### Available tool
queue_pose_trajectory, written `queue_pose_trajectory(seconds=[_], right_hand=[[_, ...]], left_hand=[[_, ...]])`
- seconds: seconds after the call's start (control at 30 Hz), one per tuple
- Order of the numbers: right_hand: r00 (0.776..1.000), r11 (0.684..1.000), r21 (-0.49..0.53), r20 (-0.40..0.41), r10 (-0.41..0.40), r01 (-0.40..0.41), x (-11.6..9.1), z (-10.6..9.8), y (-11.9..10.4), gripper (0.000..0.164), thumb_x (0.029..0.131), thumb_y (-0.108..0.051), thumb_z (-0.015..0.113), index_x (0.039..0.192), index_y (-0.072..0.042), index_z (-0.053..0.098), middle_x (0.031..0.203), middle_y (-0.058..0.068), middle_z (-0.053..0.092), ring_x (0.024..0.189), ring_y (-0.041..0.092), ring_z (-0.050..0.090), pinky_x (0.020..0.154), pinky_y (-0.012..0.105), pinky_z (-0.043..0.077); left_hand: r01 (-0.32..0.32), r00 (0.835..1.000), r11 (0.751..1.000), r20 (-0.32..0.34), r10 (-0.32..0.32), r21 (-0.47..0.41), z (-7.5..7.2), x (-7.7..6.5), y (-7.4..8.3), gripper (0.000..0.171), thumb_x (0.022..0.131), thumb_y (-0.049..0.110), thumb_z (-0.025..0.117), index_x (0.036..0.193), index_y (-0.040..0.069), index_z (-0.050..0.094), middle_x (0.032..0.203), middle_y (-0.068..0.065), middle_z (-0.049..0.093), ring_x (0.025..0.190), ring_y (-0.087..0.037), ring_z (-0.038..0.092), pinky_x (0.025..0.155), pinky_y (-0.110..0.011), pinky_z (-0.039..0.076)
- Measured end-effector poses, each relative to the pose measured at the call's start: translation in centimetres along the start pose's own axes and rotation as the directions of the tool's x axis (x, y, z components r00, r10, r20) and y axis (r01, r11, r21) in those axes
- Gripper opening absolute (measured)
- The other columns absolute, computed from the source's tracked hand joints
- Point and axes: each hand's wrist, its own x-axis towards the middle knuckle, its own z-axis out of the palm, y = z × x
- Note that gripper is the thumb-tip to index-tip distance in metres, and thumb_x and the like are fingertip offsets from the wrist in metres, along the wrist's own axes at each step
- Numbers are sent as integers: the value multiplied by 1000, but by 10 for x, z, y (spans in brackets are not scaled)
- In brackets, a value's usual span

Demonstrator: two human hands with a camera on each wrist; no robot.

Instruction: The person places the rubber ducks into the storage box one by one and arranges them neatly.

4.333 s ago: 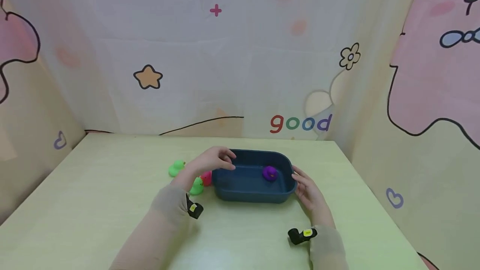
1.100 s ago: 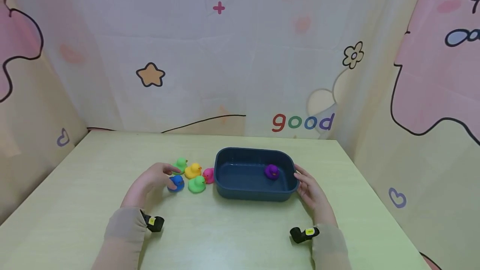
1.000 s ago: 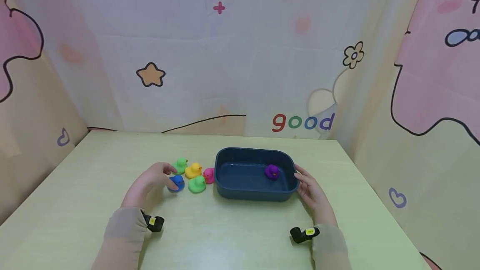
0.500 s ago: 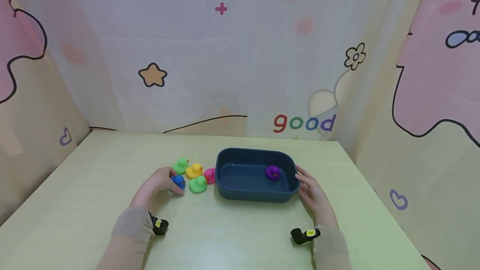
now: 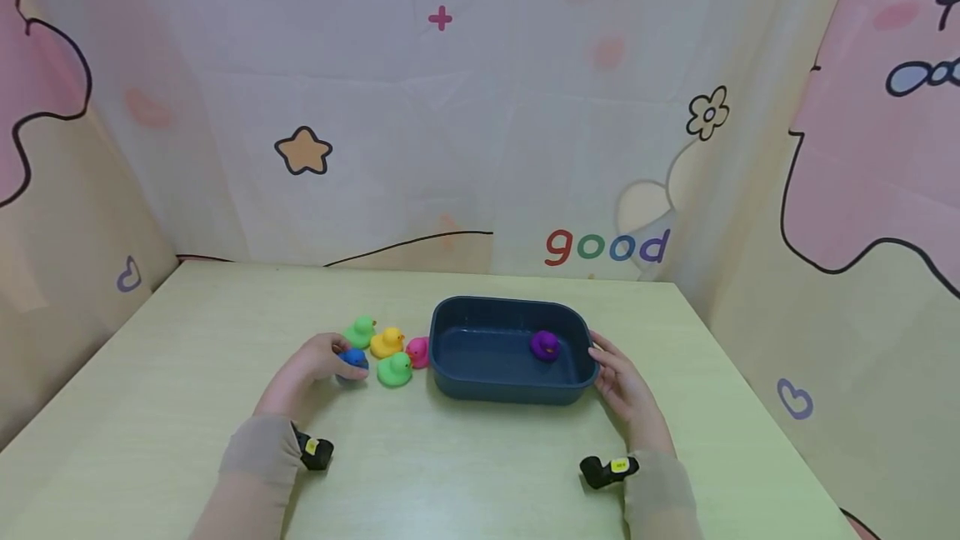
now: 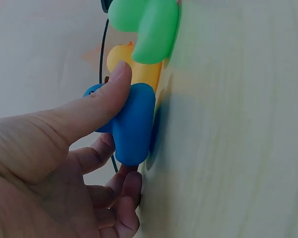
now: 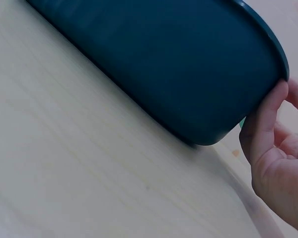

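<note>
On the table, my left hand (image 5: 321, 359) pinches a blue rubber duck (image 5: 354, 357) between thumb and fingers. The left wrist view shows my thumb lying along the side of the blue duck (image 6: 134, 124), with the other fingers curled beneath and behind it. Right of centre stands a dark blue rectangular tub (image 5: 491, 390), with a purple rubber duck (image 5: 545, 346) inside. My right hand (image 5: 624, 382) rests its fingers against the tub's right end. In the right wrist view, those fingers (image 7: 268, 119) touch the tub wall just under the rim.
Between my left hand and the tub are a green duck (image 5: 362, 332), a yellow duck (image 5: 387, 342), a nearer green duck (image 5: 395, 370) and a pink duck (image 5: 417, 352) beside the tub. Printed cloth walls (image 5: 480, 148) enclose the table's back and sides.
From above the tub, my left hand has moved left and down to the blue duck. Its thumb and fingers have closed round the duck. My right hand stays at the tub.
</note>
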Motion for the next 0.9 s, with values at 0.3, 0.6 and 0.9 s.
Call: queue_pose_trajectory(seconds=[0.3, 0.6, 0.9], right_hand=[[1000, 1000, -17, 0, -5, 5, 1, 0, 0, 35, 102, 0, 38, 107, -20, 66, 92, -4, 69, 72, 3, 65, 67, 15, 54], [1000, 1000, -10, 4, 3, -3, 0, 1, -1, 35, 102, 0, 39, 107, -21, 67, 93, -4, 69, 73, 3, 64, 67, 14, 54], [1000, 1000, -19, 9, -7, 7, 1, -3, 1, 36, 102, 0, 38, 106, -22, 67, 92, -5, 68, 72, 2, 64, 66, 14, 53]], left_hand=[[-5, 999, 984, 45, 13, -178, -18, -4, -8, 61, 81, 24, 81, 127, -5, 52, 134, -29, 49, 119, -40, 48, 100, -55, 43], [-9, 998, 929, 47, 28, -371, -24, -8, -12, 67, 88, 18, 74, 141, -7, 41, 142, -31, 44, 119, -34, 56, 107, -50, 42], [-35, 997, 874, 46, 66, -485, -23, -3, -16, 67, 91, 12, 69, 144, -10, 35, 141, -30, 46, 97, -6, 61, 105, -39, 47]])
